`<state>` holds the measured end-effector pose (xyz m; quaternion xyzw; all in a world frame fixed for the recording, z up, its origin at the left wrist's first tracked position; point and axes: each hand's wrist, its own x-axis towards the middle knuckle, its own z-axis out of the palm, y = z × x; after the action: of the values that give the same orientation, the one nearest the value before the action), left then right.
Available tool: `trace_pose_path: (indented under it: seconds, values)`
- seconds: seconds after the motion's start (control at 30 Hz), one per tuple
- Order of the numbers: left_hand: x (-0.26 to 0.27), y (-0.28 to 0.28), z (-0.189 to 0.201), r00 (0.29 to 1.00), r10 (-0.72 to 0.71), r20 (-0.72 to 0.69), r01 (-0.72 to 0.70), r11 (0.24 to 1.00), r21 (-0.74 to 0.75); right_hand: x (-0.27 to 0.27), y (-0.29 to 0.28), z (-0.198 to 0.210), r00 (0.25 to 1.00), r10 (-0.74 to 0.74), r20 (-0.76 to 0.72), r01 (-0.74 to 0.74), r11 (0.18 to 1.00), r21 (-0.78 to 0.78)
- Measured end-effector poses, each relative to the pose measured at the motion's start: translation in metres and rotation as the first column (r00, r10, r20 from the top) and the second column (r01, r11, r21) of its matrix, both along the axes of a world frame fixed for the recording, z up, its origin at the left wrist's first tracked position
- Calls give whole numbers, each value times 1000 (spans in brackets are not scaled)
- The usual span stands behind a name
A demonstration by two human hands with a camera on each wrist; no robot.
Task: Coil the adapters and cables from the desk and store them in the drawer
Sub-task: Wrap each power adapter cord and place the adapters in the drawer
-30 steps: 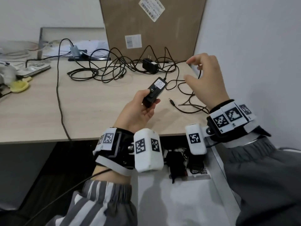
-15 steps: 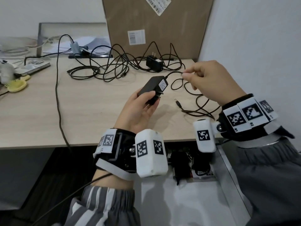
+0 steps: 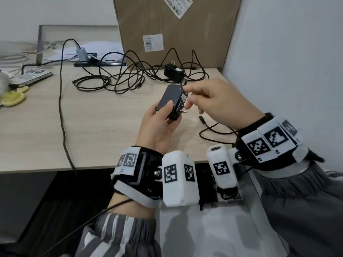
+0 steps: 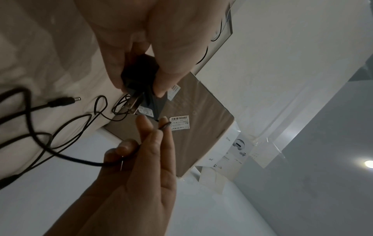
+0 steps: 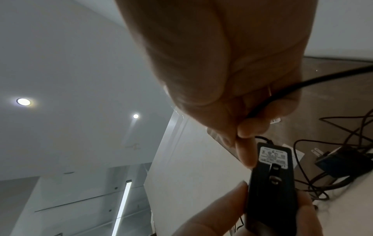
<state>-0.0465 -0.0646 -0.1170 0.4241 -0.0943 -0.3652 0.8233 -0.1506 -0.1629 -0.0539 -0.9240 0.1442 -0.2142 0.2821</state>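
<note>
now | left grip (image 3: 157, 127) clasps adapter (image 3: 171, 101) | right grip (image 3: 215, 102) pinches its cable (image 4: 60, 153)

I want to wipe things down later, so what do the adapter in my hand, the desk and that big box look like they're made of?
Adapter: likely hard plastic, matte black with a dull sheen, metal prongs. Desk: pale wood-grain surface, probably laminate. Box: brown cardboard with paper labels; glare in the left wrist view hints at clear wrap.

drawer (image 3: 248, 184) contents hidden behind wrist cameras.
</note>
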Motion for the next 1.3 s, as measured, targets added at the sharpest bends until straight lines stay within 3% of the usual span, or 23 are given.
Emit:
trace_pose_path:
  seconds: [0.13,0.3,0.43,0.87,1.3]
  values:
    - [2,1,-1,999,32,-40,-32,999,24,0,-2,-1,997,-29,67,26,998,49]
    - [2,1,-1,999,22,-48,-22,1000,-9,4,1,-4,999,31,-7,-31,999,29]
    - [1,3,1,998,16,-56,-17,999,-27,4,2,-7,999,-14,46,9,993,116]
    - [-9,7,12,973,-84,-213,56,990,-131,2,2,-8,992,-11,125,-19,971,238]
    - [-6,10,13,971,-43,-234,17,994,-110,3,4,-6,986,-8,169,-22,984,176]
